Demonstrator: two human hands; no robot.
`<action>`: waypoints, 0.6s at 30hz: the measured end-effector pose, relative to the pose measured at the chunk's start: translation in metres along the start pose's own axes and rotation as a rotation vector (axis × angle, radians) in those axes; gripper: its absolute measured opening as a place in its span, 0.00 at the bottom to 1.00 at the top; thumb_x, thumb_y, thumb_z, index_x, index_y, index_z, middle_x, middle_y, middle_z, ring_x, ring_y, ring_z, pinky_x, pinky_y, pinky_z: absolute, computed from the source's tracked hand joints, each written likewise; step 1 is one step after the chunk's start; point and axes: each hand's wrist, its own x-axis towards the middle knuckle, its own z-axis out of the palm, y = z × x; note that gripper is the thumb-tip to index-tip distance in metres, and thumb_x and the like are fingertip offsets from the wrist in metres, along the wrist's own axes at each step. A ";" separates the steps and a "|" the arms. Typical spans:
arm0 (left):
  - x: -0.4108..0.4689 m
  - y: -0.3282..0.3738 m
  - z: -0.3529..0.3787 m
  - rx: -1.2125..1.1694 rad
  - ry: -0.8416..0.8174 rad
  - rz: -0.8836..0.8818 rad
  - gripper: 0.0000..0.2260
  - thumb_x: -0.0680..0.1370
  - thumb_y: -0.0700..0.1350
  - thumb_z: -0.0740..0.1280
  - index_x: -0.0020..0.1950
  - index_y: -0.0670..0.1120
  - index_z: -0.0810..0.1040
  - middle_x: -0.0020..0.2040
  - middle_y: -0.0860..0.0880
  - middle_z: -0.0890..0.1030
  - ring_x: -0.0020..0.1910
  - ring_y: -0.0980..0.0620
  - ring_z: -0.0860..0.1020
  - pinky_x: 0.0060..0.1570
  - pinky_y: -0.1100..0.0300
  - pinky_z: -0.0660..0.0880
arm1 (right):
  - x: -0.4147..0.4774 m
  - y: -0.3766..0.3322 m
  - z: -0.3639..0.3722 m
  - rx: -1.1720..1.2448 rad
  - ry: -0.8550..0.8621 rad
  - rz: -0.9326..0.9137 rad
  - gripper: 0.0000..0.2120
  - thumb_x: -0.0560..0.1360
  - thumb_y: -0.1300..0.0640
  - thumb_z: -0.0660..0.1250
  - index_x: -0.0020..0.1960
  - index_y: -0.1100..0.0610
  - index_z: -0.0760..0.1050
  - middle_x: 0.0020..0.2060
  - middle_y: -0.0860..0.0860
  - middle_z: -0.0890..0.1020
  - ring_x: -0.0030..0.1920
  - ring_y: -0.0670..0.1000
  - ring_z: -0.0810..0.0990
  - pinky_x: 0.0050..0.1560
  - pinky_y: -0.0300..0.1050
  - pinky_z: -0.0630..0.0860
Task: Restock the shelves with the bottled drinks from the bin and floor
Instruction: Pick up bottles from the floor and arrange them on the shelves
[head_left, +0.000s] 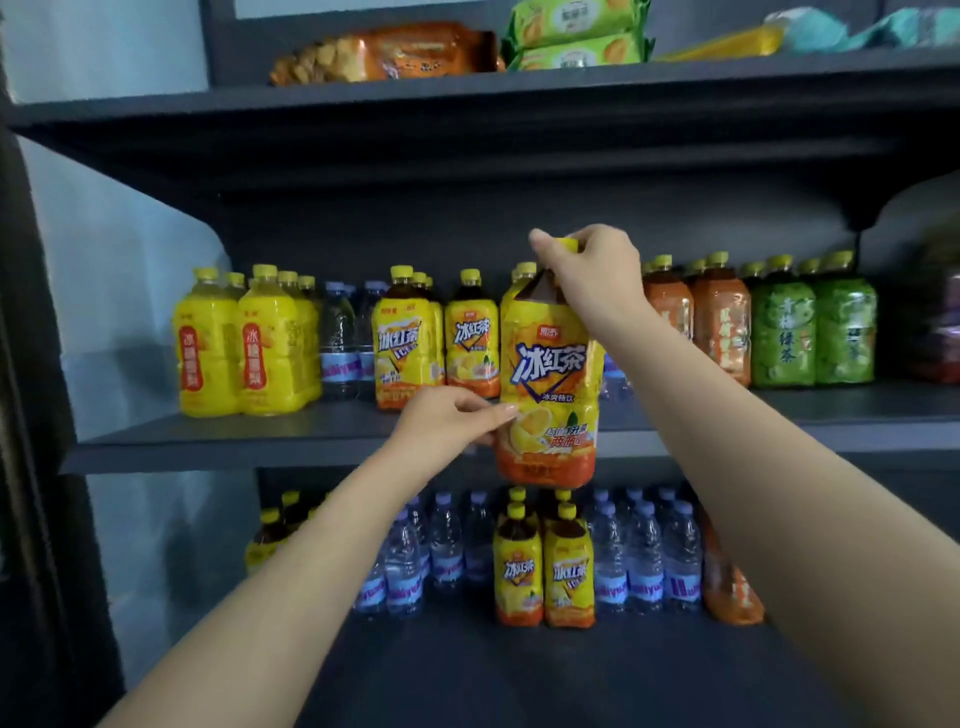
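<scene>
The middle shelf (260, 434) carries rows of drinks: yellow juice bottles (244, 343) at its left end, iced tea bottles (410, 343) near its middle, and green tea bottles (810, 332) toward its right. A large iced tea bottle (550, 374) hangs upright before the shelf's front edge, its base just below the board. The right hand (597, 275) curls round its cap and neck. The left hand (449, 421) grips its lower side, thumb on the label. This looks like the placing step. Next, the base must clear the shelf's edge, then slide in beside the matching teas without toppling them.
</scene>
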 end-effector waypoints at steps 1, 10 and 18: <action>0.009 0.000 -0.007 0.001 -0.008 0.016 0.12 0.73 0.52 0.71 0.46 0.44 0.83 0.45 0.51 0.84 0.41 0.58 0.81 0.37 0.71 0.74 | 0.008 -0.004 0.008 -0.023 0.010 -0.012 0.26 0.75 0.42 0.64 0.50 0.67 0.79 0.43 0.60 0.83 0.45 0.57 0.81 0.47 0.50 0.76; 0.071 -0.017 -0.039 0.048 0.036 0.078 0.09 0.73 0.53 0.70 0.40 0.48 0.81 0.41 0.54 0.82 0.42 0.57 0.81 0.50 0.56 0.76 | 0.057 -0.007 0.066 -0.054 0.100 -0.027 0.26 0.76 0.44 0.63 0.49 0.69 0.77 0.43 0.62 0.82 0.45 0.59 0.80 0.47 0.51 0.76; 0.117 -0.048 -0.037 0.066 0.109 0.016 0.08 0.72 0.53 0.71 0.39 0.50 0.81 0.39 0.50 0.84 0.44 0.51 0.82 0.56 0.49 0.76 | 0.086 0.026 0.114 0.003 0.054 0.011 0.23 0.75 0.42 0.64 0.52 0.64 0.78 0.43 0.57 0.82 0.47 0.55 0.80 0.42 0.42 0.69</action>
